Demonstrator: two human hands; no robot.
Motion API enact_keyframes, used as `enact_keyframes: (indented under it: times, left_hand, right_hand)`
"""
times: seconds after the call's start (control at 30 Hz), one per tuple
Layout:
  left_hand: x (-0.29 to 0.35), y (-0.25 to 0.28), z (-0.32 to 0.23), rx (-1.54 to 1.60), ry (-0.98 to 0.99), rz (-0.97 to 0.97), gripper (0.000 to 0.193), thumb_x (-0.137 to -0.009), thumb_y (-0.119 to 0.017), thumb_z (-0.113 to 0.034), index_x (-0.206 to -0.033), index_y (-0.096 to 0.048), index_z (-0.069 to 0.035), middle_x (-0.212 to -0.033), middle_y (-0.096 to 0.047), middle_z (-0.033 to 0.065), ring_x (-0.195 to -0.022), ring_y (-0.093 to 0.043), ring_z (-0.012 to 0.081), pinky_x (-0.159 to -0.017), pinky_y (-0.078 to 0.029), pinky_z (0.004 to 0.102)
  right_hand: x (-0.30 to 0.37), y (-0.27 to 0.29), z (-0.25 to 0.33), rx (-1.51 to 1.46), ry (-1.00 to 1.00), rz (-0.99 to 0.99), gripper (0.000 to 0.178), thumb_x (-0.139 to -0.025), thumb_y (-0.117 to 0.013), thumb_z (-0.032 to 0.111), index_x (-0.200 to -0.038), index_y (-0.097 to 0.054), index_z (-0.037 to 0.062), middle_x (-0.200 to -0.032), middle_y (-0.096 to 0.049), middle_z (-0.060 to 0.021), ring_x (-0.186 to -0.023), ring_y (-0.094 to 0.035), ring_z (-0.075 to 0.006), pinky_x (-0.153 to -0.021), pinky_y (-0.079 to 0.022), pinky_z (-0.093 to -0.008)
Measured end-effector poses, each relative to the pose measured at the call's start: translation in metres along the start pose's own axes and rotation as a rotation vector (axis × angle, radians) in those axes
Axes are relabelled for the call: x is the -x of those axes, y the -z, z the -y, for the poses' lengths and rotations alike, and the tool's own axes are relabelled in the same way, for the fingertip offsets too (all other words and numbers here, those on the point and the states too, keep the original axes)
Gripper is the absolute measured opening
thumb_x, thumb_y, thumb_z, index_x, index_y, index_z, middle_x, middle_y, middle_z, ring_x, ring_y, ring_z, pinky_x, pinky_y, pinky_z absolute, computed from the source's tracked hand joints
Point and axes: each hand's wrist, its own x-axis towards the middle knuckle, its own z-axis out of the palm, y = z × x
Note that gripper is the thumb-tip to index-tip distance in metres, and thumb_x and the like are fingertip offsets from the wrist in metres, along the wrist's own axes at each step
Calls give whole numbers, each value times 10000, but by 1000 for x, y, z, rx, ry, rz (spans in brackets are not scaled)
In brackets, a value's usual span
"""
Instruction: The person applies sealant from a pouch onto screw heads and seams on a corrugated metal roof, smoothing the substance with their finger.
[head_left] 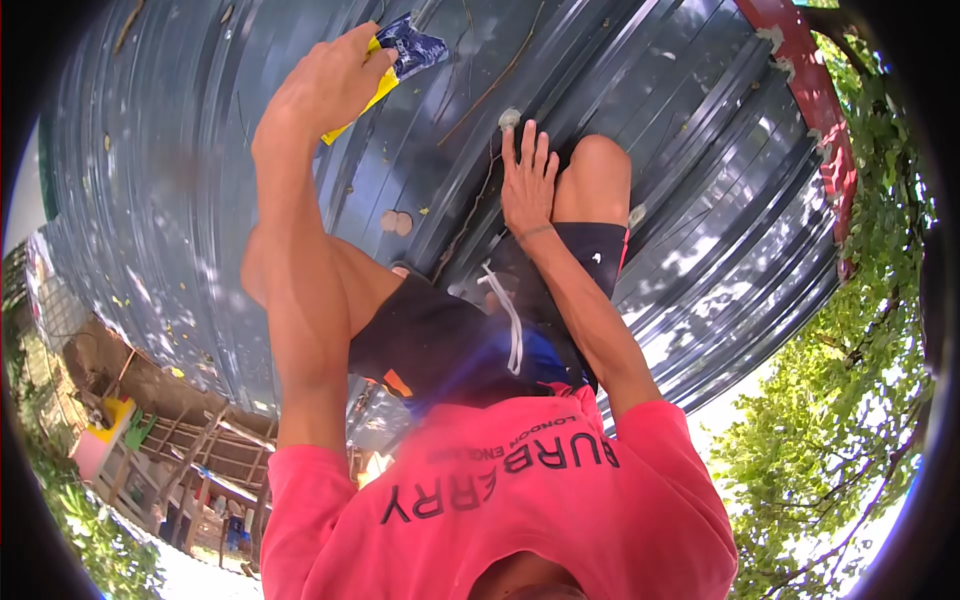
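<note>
My left hand is closed around a crumpled blue and yellow packet at the upper left, held over the dark corrugated metal roof. The packet's yellow edge shows below my fingers. My right hand is beside my bent right knee with its fingers stretched out, holding nothing. Its index fingertip reaches a whitish blob on the roof sheet and seems to touch it. To the left of that hand, two small pale round patches lie on the metal.
Thin twigs and scattered leaves lie on the ribbed sheets. A red edge strip with pale smears bounds the roof at the right. Another whitish blob sits beside my right knee. Leafy branches and a wooden shelter stand beyond.
</note>
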Motion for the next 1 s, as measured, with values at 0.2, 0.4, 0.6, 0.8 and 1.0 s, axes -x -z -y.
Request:
enact_keyframes:
  times: [0.2, 0.4, 0.6, 0.8, 1.0]
  left_hand:
    - [-1, 2, 4, 9, -38, -33, 381, -1028, -516, -381, -1137, -572, -20, -944, -676, 252, -877, -625, 453, -796, -470, 499]
    - [2, 3, 8, 26, -41, -36, 389, -1024, -519, -380, -1141, -569, -13, -956, -671, 260, -877, -621, 454, -795, -466, 502]
    - [6, 3, 8, 26, -18, -16, 402, -1023, -517, -393, -1145, -568, -14, -956, -670, 258, -866, -618, 448, -792, -466, 495]
    - [2, -3, 7, 47, -45, -35, 407, -1019, -526, -399, -1131, -563, -10, -965, -671, 253, -866, -620, 432, -795, -467, 492]
    - [5, 1, 4, 28, 4, 38, 417, -1013, -533, -409, -1180, -574, -28, -1007, -674, 259, -909, -621, 448, -819, -474, 482]
  right_hand:
    - [-23, 7, 0, -117, 59, -162, 695, -931, -606, 171, -1577, -351, 202, -1660, -230, -181, -1478, -302, -389, -1154, -290, -543]
    - [-31, 7, -14, -69, 18, -175, 649, -934, -582, 135, -1551, -390, 193, -1648, -262, -181, -1473, -310, -391, -1149, -297, -548]
    - [-8, 11, -3, -441, -63, -19, 735, -860, -625, 72, -1545, -357, 71, -1628, -239, -245, -1478, -262, -434, -1154, -277, -559]
    - [2, -4, 19, -591, -85, -156, 807, -771, -623, -11, -1529, -345, 20, -1603, -248, -272, -1452, -273, -437, -1173, -219, -558]
    - [-7, 2, 6, -569, -131, -204, 753, -800, -637, 2, -1513, -407, 77, -1592, -261, -287, -1428, -301, -460, -1155, -256, -575]
